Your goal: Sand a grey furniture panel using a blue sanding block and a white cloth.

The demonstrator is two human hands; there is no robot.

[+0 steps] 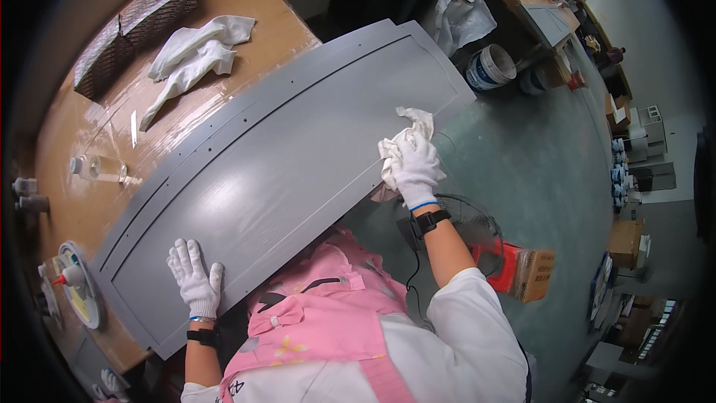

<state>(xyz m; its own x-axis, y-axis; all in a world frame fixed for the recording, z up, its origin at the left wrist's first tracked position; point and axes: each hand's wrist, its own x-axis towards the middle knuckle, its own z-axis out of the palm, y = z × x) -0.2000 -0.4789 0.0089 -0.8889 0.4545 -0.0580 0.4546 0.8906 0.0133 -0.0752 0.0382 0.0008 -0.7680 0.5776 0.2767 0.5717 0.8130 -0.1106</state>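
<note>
A long grey panel (268, 157) with a framed border and small dark holes along its far edge lies across the table in front of me. My left hand (195, 277), in a white glove, rests flat on the panel's left part, fingers spread and holding nothing. Over at the panel's near right edge, my right hand (418, 172), gloved too, is closed on a crumpled white cloth (415, 121). Part of that cloth hangs below the edge. The right palm and the finger ends are hidden.
On the brown table (257, 0) lie another white cloth (198, 52), a clear bottle (101, 169) and a round lid-like disc with a red-tipped bottle (71, 276). A bucket (491, 67), a floor fan (466, 227) and a red crate with a carton (533, 276) stand on the right.
</note>
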